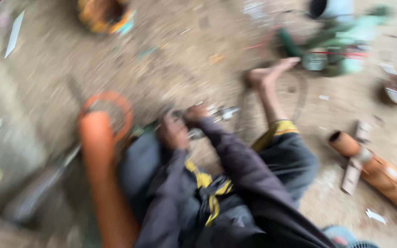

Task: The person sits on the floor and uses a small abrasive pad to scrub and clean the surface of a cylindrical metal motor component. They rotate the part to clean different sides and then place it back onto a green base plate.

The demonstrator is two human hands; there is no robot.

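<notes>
The picture is heavily blurred by motion. My left hand (172,132) and my right hand (195,113) are close together in front of my lap, both closed around a small metal tool or part (221,114) whose shape I cannot make out. Both arms wear dark purple sleeves. An orange plastic pipe (101,160) lies along my left side, ending in an orange ring (111,110). My bare foot (267,76) stretches out over the dirt floor beyond my hands.
A second orange pipe (382,174) with a strip of wood across it lies at the right. A green machine (341,50) stands at the top right, a yellow-orange container (103,16) at the top left. Scraps litter the dirt floor.
</notes>
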